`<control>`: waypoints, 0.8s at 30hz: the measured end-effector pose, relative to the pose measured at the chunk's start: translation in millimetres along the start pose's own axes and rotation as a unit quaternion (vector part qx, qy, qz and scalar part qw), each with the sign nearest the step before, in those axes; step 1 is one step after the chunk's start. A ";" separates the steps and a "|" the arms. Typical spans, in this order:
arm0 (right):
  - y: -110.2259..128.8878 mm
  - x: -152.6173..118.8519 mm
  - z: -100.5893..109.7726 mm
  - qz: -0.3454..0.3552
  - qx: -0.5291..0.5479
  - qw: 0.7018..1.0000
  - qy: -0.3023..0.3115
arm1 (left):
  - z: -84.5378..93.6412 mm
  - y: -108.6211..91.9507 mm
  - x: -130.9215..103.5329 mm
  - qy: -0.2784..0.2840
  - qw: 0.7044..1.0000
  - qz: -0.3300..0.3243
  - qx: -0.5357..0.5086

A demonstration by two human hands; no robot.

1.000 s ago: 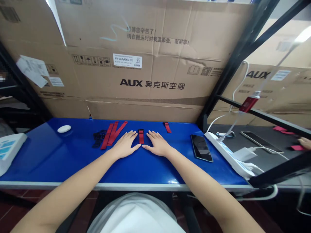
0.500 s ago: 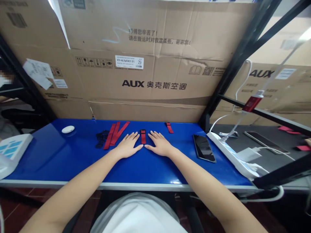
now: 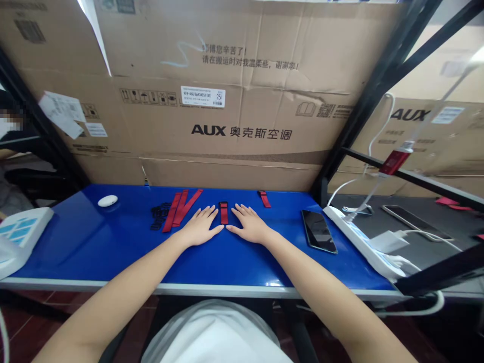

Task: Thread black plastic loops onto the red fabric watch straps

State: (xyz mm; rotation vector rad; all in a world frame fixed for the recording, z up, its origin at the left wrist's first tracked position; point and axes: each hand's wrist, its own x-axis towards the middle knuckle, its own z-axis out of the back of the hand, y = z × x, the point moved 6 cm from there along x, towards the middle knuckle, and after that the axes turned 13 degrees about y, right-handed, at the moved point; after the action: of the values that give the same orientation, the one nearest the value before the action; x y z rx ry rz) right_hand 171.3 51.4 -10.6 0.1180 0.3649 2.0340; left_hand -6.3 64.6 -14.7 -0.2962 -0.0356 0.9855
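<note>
My left hand (image 3: 199, 227) lies flat on the blue tabletop (image 3: 227, 267), fingers stretched out and holding nothing. Mirroring it, my right hand (image 3: 248, 225) rests flat with its fingers apart. Between the two hands is a short red strap with a black buckle (image 3: 224, 214) at its far end; neither hand grips it. Left of my left hand lie several loose red straps (image 3: 181, 209), and beside them a pile of small black buckles (image 3: 159, 216). A second red strap with a black buckle (image 3: 265, 199) sits farther back, to the right of my right hand.
A dark phone (image 3: 318, 232) lies at the right, near a white power strip (image 3: 363, 244) with cables. A white round object (image 3: 108, 201) is at the back left, a white device (image 3: 28, 237) at the left edge. A cardboard panel (image 3: 242, 166) stands behind.
Both hands stay in the same place on the table. The whole view has shifted very slightly. At the far right, another person's hand is no longer visible.
</note>
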 end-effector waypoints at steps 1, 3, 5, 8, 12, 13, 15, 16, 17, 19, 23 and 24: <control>0.0 -0.1 0.0 -0.001 0.001 1.000 0.001 | -0.1 0.2 0.1 -0.001 1.000 -0.001 -0.001; 0.2 -0.2 0.3 -0.001 0.001 1.000 0.001 | -0.8 0.5 0.4 0.000 1.000 -0.001 0.001; 0.6 -0.3 0.7 -0.001 0.001 1.000 0.000 | -1.2 0.5 0.6 0.001 1.000 -0.002 0.004; 1.4 -0.5 1.2 -0.001 0.003 1.000 -0.001 | -0.6 0.1 0.6 -0.002 1.000 -0.004 -0.001; 1.9 -0.5 1.4 -0.002 0.004 1.000 -0.001 | 1.5 -0.4 0.0 -0.005 1.000 -0.003 -0.011; 1.7 -0.3 1.3 -0.002 0.003 1.000 -0.001 | 1.7 -0.6 -0.2 -0.003 1.000 -0.002 -0.010; 0.9 -0.2 0.9 -0.003 0.002 1.000 0.000 | 0.7 -1.7 -0.7 0.007 1.000 0.000 -0.002; 0.4 -0.2 0.7 -0.003 0.001 1.000 0.000 | -0.3 -2.6 -0.9 0.013 1.000 0.001 0.002; 0.0 -0.4 0.7 -0.004 0.000 1.000 0.000 | -1.2 -3.2 -1.1 0.014 1.000 0.004 0.006; 0.7 -1.4 1.4 -0.001 -0.002 1.000 -0.006 | 0.1 -1.0 -2.0 -0.013 0.999 0.040 0.017; 19.6 -5.8 5.4 0.077 -0.030 0.995 -0.048 | 13.1 15.7 -8.4 -0.132 0.972 0.187 0.059; 27.5 -7.0 5.5 0.110 -0.041 0.991 -0.057 | 15.6 19.5 -9.4 -0.146 0.965 0.208 0.070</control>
State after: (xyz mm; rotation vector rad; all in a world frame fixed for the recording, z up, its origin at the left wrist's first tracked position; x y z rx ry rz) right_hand 152.7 34.5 3.6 0.2314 0.2021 2.2442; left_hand -29.9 70.5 -3.9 -0.0232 -0.1771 1.4382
